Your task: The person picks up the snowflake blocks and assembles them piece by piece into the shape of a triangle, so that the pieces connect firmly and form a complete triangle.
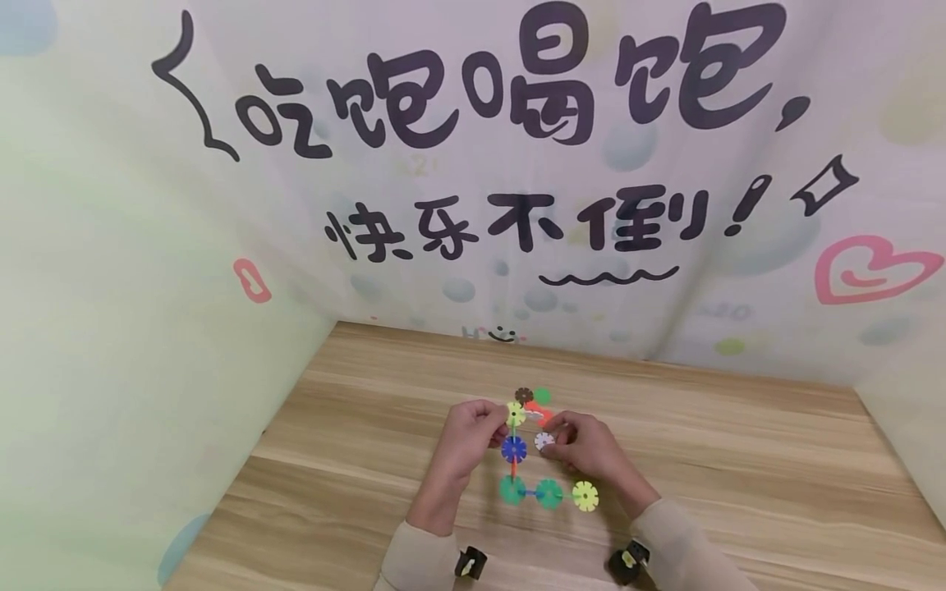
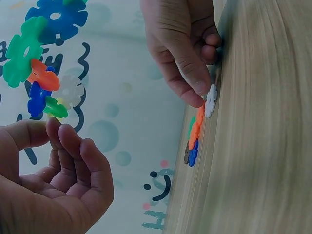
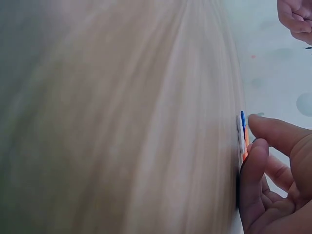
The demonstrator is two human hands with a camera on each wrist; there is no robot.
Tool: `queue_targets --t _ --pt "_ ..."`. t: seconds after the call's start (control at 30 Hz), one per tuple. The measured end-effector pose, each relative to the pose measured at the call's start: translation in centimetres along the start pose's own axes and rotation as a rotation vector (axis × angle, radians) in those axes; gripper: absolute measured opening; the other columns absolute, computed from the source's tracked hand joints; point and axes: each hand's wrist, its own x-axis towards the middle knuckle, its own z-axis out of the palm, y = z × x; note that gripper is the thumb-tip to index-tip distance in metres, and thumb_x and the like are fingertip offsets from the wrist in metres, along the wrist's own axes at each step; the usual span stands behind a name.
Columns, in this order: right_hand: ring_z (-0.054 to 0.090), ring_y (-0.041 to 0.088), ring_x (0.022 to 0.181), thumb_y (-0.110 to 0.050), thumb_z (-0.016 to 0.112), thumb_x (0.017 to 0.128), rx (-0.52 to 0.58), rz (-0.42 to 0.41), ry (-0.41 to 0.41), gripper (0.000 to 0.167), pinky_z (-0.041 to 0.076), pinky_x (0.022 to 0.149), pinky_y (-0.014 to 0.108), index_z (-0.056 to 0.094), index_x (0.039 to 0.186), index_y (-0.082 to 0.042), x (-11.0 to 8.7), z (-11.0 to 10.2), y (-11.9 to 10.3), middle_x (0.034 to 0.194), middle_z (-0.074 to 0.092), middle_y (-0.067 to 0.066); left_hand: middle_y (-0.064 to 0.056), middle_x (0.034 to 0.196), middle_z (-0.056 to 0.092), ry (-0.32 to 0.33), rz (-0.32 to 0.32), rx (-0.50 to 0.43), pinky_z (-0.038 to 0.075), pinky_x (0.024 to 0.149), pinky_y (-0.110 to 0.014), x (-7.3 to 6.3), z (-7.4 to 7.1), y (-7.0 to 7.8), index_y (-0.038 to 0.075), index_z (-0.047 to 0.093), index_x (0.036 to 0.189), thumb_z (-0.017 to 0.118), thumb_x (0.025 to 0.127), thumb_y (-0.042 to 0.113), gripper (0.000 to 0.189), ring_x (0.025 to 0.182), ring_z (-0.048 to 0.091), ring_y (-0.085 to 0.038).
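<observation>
chain of joined multicoloured flower-shaped plastic discs (image 1: 512,491) is pinched by the left hand (image 1: 469,435) above the wooden table (image 1: 355,427); right hand's (image 1: 591,447) fingers sit narrow by a white notched plastic disc (image 1: 544,442), grip unclear; orange plastic discs (image 1: 545,419) seem left unjoined.

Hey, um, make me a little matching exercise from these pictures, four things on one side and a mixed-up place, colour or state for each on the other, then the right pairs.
Things:
1. Left hand
2. Right hand
3. Rightmost disc of the bottom row, head view
4. Heart

Matches:
A. Pale yellow-green
B. Pink, on the back wall
C. Pinching the chain of linked discs
D. Fingertips close by a white disc, grip unclear

Right pairs: 1-C, 2-D, 3-A, 4-B
</observation>
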Motion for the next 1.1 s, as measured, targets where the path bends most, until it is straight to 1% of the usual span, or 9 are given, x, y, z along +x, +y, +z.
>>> queue_targets --t 0.2,0.47,0.67,0.77,0.83,0.93,1.03,1.1 --pt "0.051 0.014 0.053 -0.014 0.084 0.080 -0.076 0.021 0.034 0.024 0.042 0.050 0.028 0.069 0.099 -0.014 0.13 0.40 0.03 0.070 0.058 -0.001 -0.010 0.076 0.064 -0.007 0.005 0.000 0.055 0.069 -0.031 -0.01 -0.03 -0.06 -0.005 0.069 0.091 0.062 0.097 0.014 0.022 0.070 0.061 -0.016" --pt "0.049 0.015 0.057 -0.014 0.085 0.079 -0.113 0.038 0.054 0.024 0.040 0.051 0.028 0.068 0.097 -0.015 0.30 0.63 0.06 0.070 0.056 0.000 -0.007 0.076 0.064 -0.004 0.003 0.002 0.055 0.070 -0.032 -0.02 -0.07 -0.04 -0.005 0.069 0.091 0.062 0.098 0.015 0.022 0.070 0.061 -0.016" --pt "0.051 0.016 0.072 -0.013 0.086 0.078 -0.146 0.017 0.074 0.028 0.044 0.063 0.031 0.065 0.095 -0.017 0.25 0.72 0.13 0.080 0.057 -0.002 -0.006 0.076 0.064 -0.002 0.003 0.008 0.056 0.073 -0.036 -0.10 -0.05 0.12 -0.004 0.069 0.092 0.062 0.098 0.017 0.023 0.071 0.062 -0.016" --pt "0.052 0.016 0.075 -0.013 0.086 0.077 -0.157 0.001 0.075 0.030 0.045 0.066 0.032 0.063 0.095 -0.018 0.13 0.72 0.04 0.082 0.058 -0.003 -0.006 0.076 0.064 -0.001 0.003 0.008 0.056 0.072 -0.035 -0.10 -0.05 0.13 -0.004 0.069 0.092 0.063 0.098 0.017 0.023 0.071 0.062 -0.016" --pt "0.052 0.016 0.073 -0.013 0.085 0.078 -0.161 -0.008 0.075 0.031 0.045 0.064 0.032 0.061 0.096 -0.018 0.02 0.68 -0.04 0.080 0.058 -0.002 -0.007 0.076 0.064 0.000 0.003 0.008 0.055 0.071 -0.034 -0.10 -0.05 0.12 -0.004 0.069 0.092 0.063 0.098 0.017 0.023 0.071 0.062 -0.016" --pt "0.053 0.016 0.066 -0.012 0.083 0.081 -0.150 -0.003 0.073 0.028 0.044 0.058 0.031 0.060 0.096 -0.019 -0.11 0.59 -0.15 0.075 0.057 -0.002 -0.007 0.076 0.064 0.000 0.001 0.009 0.055 0.070 -0.032 -0.09 -0.07 0.08 -0.004 0.069 0.091 0.063 0.098 0.017 0.023 0.070 0.062 -0.016" --pt "0.056 0.015 0.060 -0.011 0.077 0.086 -0.109 0.008 0.071 0.022 0.045 0.052 0.030 0.060 0.097 -0.019 -0.18 0.48 -0.15 0.071 0.059 -0.001 -0.006 0.076 0.064 -0.001 0.003 0.010 0.055 0.070 -0.032 -0.10 -0.08 0.08 -0.004 0.069 0.091 0.063 0.098 0.017 0.023 0.070 0.061 -0.017" --pt "0.058 0.016 0.057 -0.011 0.074 0.089 -0.062 0.018 0.060 0.018 0.046 0.050 0.030 0.061 0.098 -0.019 -0.27 0.37 -0.13 0.068 0.060 -0.001 -0.006 0.076 0.064 -0.003 0.007 0.010 0.055 0.070 -0.033 -0.10 -0.09 0.02 -0.004 0.069 0.092 0.062 0.098 0.017 0.023 0.070 0.061 -0.017"
